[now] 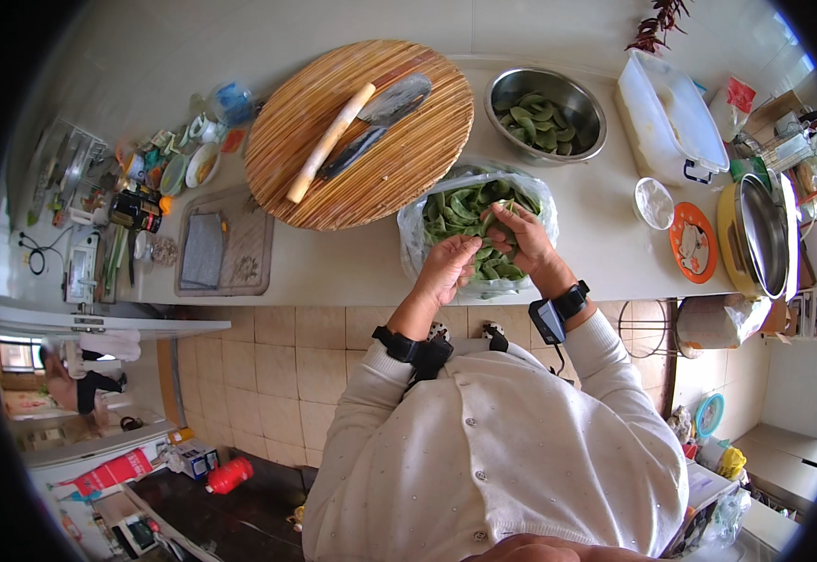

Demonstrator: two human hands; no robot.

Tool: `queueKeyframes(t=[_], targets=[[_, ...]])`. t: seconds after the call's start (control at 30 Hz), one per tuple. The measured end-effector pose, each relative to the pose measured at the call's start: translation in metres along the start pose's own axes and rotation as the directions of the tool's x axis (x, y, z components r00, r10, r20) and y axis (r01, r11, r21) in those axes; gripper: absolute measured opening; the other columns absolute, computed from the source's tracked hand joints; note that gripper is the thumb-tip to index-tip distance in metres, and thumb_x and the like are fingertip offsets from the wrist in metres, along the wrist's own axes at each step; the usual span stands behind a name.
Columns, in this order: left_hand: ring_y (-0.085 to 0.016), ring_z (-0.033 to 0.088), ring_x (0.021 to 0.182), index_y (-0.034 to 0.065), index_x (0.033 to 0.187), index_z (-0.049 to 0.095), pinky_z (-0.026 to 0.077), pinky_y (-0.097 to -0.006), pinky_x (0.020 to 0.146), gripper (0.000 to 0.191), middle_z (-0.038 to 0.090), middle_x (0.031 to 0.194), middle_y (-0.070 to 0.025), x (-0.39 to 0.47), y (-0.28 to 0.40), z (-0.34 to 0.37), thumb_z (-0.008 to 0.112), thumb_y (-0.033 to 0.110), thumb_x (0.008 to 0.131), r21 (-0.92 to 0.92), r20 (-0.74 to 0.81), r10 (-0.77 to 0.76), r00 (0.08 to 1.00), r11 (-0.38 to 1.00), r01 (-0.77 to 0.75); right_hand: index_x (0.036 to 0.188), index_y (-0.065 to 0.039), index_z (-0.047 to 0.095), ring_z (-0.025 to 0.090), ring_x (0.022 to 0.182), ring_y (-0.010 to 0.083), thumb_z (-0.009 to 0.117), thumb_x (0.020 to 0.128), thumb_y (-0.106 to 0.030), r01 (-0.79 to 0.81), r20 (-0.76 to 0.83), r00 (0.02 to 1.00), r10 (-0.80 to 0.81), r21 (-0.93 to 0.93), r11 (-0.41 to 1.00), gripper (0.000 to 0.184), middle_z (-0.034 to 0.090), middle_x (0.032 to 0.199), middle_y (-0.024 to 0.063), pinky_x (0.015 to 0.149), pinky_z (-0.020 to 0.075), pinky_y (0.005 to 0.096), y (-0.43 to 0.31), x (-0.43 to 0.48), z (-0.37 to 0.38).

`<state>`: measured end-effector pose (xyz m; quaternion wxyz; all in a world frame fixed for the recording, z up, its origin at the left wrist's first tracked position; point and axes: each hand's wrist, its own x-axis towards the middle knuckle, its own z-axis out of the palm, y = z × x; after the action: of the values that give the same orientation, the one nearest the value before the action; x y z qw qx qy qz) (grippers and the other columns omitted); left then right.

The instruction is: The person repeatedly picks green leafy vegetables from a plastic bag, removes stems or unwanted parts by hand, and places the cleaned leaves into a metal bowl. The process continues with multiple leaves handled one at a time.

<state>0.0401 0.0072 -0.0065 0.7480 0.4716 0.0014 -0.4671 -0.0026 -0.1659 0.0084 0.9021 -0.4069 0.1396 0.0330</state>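
Observation:
A clear plastic bag (412,249) full of flat green bean pods (450,211) lies at the counter's front edge. Over it, my right hand (529,240) holds a green bean pod (487,221) between thumb and fingers. My left hand (447,267) pinches at the pod's lower end, its fingertips close to those of the right. The pod is partly hidden by the fingers. Behind the bag to the right, a stainless steel bowl (594,140) contains more green pods.
Left of the bowl, a round woven board (408,168) bears a rolling pin (331,144) and a cleaver (398,98). A plastic bin (668,123), small bowl (654,204) and orange plate (693,242) stand right. A cutting board (243,260) lies left. A person (75,383) is beyond the doorway.

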Motion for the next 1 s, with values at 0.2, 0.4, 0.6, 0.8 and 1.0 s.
queueKeyframes(t=[0.2, 0.4, 0.6, 0.8, 1.0], targets=[[-0.001, 0.035, 0.051, 0.0084, 0.089, 0.057, 0.024, -0.0153, 0.043, 0.018, 0.04, 0.064, 0.0087, 0.004, -0.007, 0.006, 0.063, 0.026, 0.091, 0.035, 0.014, 0.131, 0.991, 0.991, -0.131, 0.1, 0.001, 0.056, 0.039, 0.053, 0.0073, 0.049, 0.098, -0.025, -0.142, 0.052, 0.99, 0.132, 0.325, 0.935, 0.027, 0.048, 0.068, 0.0009, 0.042, 0.0314, 0.0191, 0.019, 0.0, -0.011], [-0.002, 0.035, 0.052, 0.0072, 0.089, 0.058, 0.025, -0.0166, 0.043, 0.011, 0.041, 0.064, 0.008, 0.002, -0.01, -0.001, 0.06, 0.017, 0.091, 0.024, 0.004, 0.187, 0.982, 0.982, -0.187, 0.108, -0.009, 0.058, 0.057, 0.064, 0.014, 0.066, 0.084, -0.005, -0.031, -0.223, 0.975, 0.02, -0.046, 0.998, 0.026, 0.06, 0.089, 0.0072, 0.049, 0.0419, 0.0227, 0.021, -0.008, -0.015], [-0.003, 0.042, 0.053, 0.0049, 0.083, 0.054, 0.031, -0.0205, 0.042, 0.005, 0.05, 0.067, 0.0037, 0.011, -0.013, -0.013, 0.055, 0.008, 0.087, 0.709, 0.06, 0.529, 0.846, 0.574, -0.409, 0.11, -0.014, 0.063, 0.063, 0.085, 0.0253, 0.066, 0.077, -0.006, 0.412, 0.447, 0.714, -0.539, -0.891, -0.192, 0.034, 0.058, 0.1, 0.0055, 0.063, 0.0522, 0.0339, 0.011, -0.021, 0.002], [-0.003, 0.039, 0.05, 0.0077, 0.084, 0.053, 0.028, -0.0191, 0.041, 0.004, 0.052, 0.069, 0.0035, 0.007, -0.003, -0.013, 0.053, 0.01, 0.088, 0.284, -0.035, 0.212, 0.977, 0.939, -0.194, 0.098, -0.011, 0.062, 0.063, 0.084, 0.0245, 0.062, 0.077, -0.005, 0.41, 0.553, 0.681, -0.48, -0.831, -0.376, 0.022, 0.058, 0.098, 0.004, 0.063, 0.0525, 0.0339, 0.018, -0.025, 0.001], [-0.003, 0.036, 0.049, 0.0099, 0.081, 0.053, 0.025, -0.0177, 0.04, 0.01, 0.041, 0.062, 0.0066, 0.001, 0.003, -0.012, 0.054, 0.016, 0.09, -0.008, 0.008, 0.133, 0.991, 0.991, -0.133, 0.098, -0.008, 0.056, 0.055, 0.072, 0.0105, 0.058, 0.092, -0.011, 0.289, -0.037, 0.901, -0.432, -0.693, 0.661, 0.007, 0.058, 0.089, -0.0004, 0.056, 0.0456, 0.0256, 0.035, -0.017, 0.003]])
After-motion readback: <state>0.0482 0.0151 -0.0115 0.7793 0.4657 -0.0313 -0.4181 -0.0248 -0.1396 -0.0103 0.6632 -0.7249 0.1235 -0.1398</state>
